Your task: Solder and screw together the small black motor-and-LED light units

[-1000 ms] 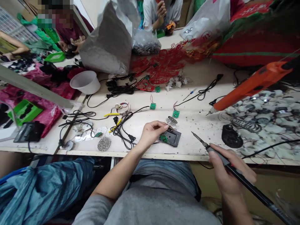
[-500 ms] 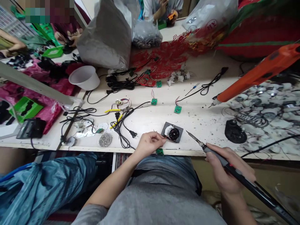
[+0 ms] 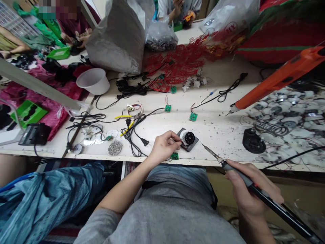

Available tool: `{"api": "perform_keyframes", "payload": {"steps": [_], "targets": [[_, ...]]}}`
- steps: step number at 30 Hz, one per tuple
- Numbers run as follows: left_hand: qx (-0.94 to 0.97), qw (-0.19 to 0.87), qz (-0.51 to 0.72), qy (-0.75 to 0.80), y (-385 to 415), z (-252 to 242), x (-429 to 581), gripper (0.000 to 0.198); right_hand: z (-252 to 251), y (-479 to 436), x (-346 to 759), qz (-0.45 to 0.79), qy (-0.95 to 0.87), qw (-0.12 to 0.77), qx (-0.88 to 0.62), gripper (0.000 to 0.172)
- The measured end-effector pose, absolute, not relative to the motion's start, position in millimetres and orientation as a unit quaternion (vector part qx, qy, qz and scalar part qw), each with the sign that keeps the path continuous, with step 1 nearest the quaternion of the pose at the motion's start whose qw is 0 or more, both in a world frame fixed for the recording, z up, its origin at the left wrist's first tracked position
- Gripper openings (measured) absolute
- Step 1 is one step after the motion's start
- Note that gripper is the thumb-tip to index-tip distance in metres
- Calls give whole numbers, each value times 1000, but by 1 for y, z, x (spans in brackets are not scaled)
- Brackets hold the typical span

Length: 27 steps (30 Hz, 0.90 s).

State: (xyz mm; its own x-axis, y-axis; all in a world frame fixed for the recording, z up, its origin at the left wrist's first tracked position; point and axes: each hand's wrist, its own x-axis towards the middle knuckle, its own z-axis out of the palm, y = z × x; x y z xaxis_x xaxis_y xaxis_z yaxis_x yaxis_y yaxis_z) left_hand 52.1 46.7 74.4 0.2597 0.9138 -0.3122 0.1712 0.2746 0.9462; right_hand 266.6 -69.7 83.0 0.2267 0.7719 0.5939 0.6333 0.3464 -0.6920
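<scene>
My left hand (image 3: pixel 166 145) is closed in a pinch at the left side of a small white motor with a black round face (image 3: pixel 189 138). A thin wire seems to be between the fingertips, partly hidden by them. The motor rests on a dark square pad (image 3: pixel 193 146) near the table's front edge. Below my left fingers lies a green circuit board (image 3: pixel 174 156), partly covered by the hand. My right hand (image 3: pixel 250 184) grips a soldering iron (image 3: pixel 243 177). Its tip points up and left, to the right of the pad and apart from the motor.
Green boards (image 3: pixel 193 116) with wires, yellow-handled pliers (image 3: pixel 124 117) and black power cords (image 3: pixel 132 139) lie on the table. A round tin of metal wool (image 3: pixel 114 148) is at left. An orange electric screwdriver (image 3: pixel 276 81) hangs at right over piled white motors (image 3: pixel 286 118). Co-workers sit beyond.
The motor and pad have turned slightly, and my left fingers have come up against the motor's side. The soldering iron has shifted slightly down relative to the table. The view has moved a little.
</scene>
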Motion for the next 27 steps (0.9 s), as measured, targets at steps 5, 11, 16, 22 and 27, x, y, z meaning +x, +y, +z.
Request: {"api": "perform_keyframes", "payload": {"steps": [5,11,16,22,27], "targets": [[526,599,311,518,58,72,54,14,83,-75,265,85,-617,541,-565,29],[516,592,327,526,55,68,54,8,82,-77,259,99,-637,529,-552,25],[441,646,333,526,51,67,52,13,79,-76,252,129,-668,505,-531,23],[352,711,339,506,51,67,53,24,76,-74,246,124,-679,496,-527,25],[371,701,350,498,50,61,53,29,79,-68,238,99,-677,486,-543,22]]}}
